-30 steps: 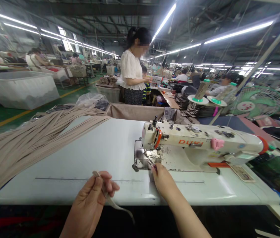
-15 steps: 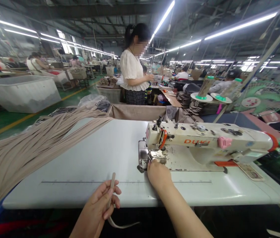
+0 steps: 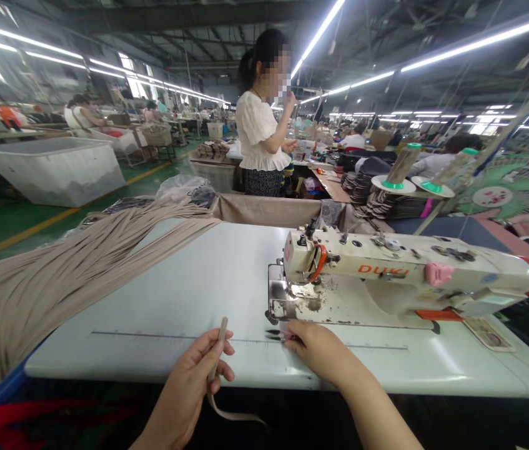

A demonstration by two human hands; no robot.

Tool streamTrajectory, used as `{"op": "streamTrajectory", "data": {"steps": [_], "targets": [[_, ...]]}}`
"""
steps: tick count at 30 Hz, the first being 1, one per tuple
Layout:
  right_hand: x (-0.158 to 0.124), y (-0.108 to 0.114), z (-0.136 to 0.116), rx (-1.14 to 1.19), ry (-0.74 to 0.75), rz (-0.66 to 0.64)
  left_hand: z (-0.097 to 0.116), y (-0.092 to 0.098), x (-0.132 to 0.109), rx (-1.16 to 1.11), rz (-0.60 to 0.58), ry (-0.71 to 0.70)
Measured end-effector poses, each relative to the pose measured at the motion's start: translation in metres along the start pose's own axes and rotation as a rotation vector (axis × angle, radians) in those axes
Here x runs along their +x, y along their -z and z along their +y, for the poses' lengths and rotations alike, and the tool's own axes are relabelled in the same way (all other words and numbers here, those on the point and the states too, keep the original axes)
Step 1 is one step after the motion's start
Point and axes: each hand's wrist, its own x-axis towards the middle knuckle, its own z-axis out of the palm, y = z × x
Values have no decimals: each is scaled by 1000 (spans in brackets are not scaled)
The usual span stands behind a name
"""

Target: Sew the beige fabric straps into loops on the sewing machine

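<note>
Between the thumb and fingers of my left hand (image 3: 198,372) is a narrow beige fabric strip (image 3: 223,331). Its short end points up, and its tail hangs below the table's front edge. My right hand (image 3: 315,350) is closed around small thread snips (image 3: 276,335), whose dark blades point left towards the strip with a gap between them. Both hands are over the front of the white table (image 3: 161,306), near a printed ruler line. Just behind my right hand stands the sewing machine (image 3: 386,269), its needle area partly in shadow.
A large bundle of beige strips (image 3: 81,269) spreads over the table's left side. Behind the table is a fabric-lined bin (image 3: 264,209). A person in a white blouse (image 3: 259,134) stands beyond it. Thread cones (image 3: 400,165) and a green fan (image 3: 503,190) are at the right.
My right hand has drawn back from the machine's needle area towards the table's front, and the snips now show in it. My left hand still holds the strip. The camera view has shifted slightly.
</note>
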Motion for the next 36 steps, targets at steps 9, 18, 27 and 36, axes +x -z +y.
{"op": "streamTrajectory", "data": {"steps": [9,18,27,36], "targets": [[-30,-7,-24,543,97,126,1,-15,1,31,-89,6],[-25,-33,-52,329,124,273,0,-28,-3,29,-183,18],[-23,-39,-57,112,191,375,-4,-33,-7,36,-257,16],[-26,-42,-46,274,67,468,-6,-33,-5,45,-213,13]]}}
